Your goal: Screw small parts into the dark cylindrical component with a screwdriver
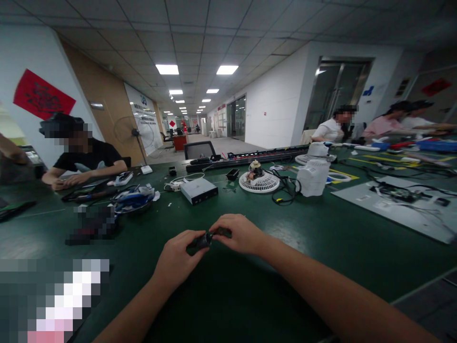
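Low over the green table (228,295), my left hand (180,255) grips a small dark cylindrical part (203,240) between thumb and fingers, its round end turned to the right. My right hand (237,233) is at that end with thumb and forefinger pinched together. A small dark piece (223,232) shows inside the curl of the right fingers; its kind is too dim to make out. The fingertips of both hands nearly meet.
Beyond my hands lie a silver optical disc drive (199,190), a white fan grille with a motor (259,181) and a white plastic housing (313,177). A grey panel with a circuit board (396,205) lies right. A co-worker (89,157) sits at left; other people sit far right.
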A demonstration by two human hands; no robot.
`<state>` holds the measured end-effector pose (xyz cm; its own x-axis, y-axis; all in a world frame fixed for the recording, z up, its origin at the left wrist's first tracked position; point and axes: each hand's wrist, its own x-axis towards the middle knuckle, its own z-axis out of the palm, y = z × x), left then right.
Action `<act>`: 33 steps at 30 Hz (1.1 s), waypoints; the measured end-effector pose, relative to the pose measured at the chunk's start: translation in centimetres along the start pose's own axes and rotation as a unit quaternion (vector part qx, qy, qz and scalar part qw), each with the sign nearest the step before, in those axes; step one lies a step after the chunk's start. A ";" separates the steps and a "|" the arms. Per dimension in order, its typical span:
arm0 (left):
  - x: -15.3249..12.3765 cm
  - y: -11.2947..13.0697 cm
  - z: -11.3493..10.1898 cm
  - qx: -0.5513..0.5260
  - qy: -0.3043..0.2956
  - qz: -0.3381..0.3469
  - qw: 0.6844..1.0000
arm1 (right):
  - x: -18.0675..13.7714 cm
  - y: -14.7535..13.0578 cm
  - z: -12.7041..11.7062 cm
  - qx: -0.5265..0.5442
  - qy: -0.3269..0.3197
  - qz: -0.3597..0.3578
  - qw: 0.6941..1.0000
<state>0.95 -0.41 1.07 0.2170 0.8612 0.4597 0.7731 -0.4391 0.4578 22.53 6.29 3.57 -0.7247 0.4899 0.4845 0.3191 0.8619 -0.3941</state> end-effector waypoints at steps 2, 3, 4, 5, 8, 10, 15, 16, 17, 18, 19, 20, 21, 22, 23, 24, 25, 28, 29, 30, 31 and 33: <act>-0.1 0.2 0.0 -0.007 -0.002 0.013 1.000 | 0.0 -0.1 0.1 0.014 0.007 -0.019 1.000; -0.2 0.3 0.0 -0.011 -0.003 0.020 1.000 | 0.0 -0.2 0.1 0.023 0.010 -0.031 0.999; -0.2 0.3 0.0 -0.015 -0.005 0.028 0.999 | 0.0 -0.2 0.2 0.031 0.012 -0.042 0.999; -0.3 0.3 0.0 -0.018 -0.007 0.034 0.999 | -0.1 -0.3 0.2 0.038 0.013 -0.049 0.998; -0.5 0.3 0.2 -0.025 -0.009 0.049 0.998 | -0.1 -0.3 0.4 0.062 0.015 -0.042 0.997; -0.6 0.2 0.2 -0.024 -0.009 0.060 0.998 | -0.1 -0.4 0.5 0.078 0.016 -0.022 0.997; -0.6 0.0 0.0 -0.004 -0.020 0.104 0.994 | 0.1 -0.9 0.7 0.058 0.014 0.083 0.995; -0.6 -0.1 0.0 -0.003 -0.017 0.109 0.994 | 0.1 -0.9 0.8 0.052 0.006 0.104 0.993; -0.5 -0.1 -0.1 -0.004 -0.010 0.111 0.994 | 0.1 -1.0 0.9 0.051 -0.004 0.123 0.991; -0.5 -0.2 -0.2 -0.006 -0.001 0.109 0.994 | 0.1 -1.0 1.0 0.057 -0.014 0.141 0.988; -0.5 -0.3 -0.2 -0.008 0.010 0.106 0.994 | 0.1 -1.0 1.2 0.068 -0.022 0.159 0.985; -0.5 -0.3 -0.3 -0.010 0.021 0.105 0.994 | 0.2 -0.9 1.3 0.083 -0.027 0.175 0.981; -0.5 -0.4 -0.3 -0.012 0.029 0.108 0.994 | 0.2 -0.8 1.4 0.098 -0.031 0.187 0.977; -0.5 -0.5 -0.4 -0.014 0.035 0.112 0.993 | 0.2 -0.8 1.5 0.107 -0.030 0.195 0.974; -0.5 -0.5 -0.4 -0.015 0.038 0.118 0.992 | 0.2 -0.8 1.6 0.107 -0.026 0.198 0.974; -0.5 -0.5 -0.4 -0.017 0.039 0.121 0.992 | 0.2 -0.8 1.6 0.099 -0.020 0.196 0.975; -0.4 -0.5 -0.4 -0.018 0.038 0.122 0.992 | 0.2 -0.9 1.6 0.087 -0.013 0.192 0.977; -0.4 -0.3 -0.3 -0.022 0.030 0.100 0.994 | 0.2 -1.4 1.2 0.050 0.006 0.179 0.983; -0.3 -0.2 -0.3 -0.022 0.028 0.089 0.995 | 0.2 -1.5 1.0 0.042 0.021 0.172 0.984; -0.3 -0.1 -0.2 -0.021 0.027 0.077 0.996 | 0.3 -1.7 0.7 0.037 0.042 0.162 0.985; -0.2 -0.1 -0.2 -0.018 0.029 0.065 0.997 | 0.3 -1.7 0.4 0.035 0.069 0.149 0.986; -0.1 -0.1 -0.2 -0.009 0.038 0.038 0.999 | 0.4 -1.6 -0.2 0.043 0.125 0.118 0.984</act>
<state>0.73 -0.47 1.13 0.2291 0.8034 0.5496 0.7448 -0.5082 0.4324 21.88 5.11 4.51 -0.4606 0.7008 0.5447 0.4002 0.7117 -0.5773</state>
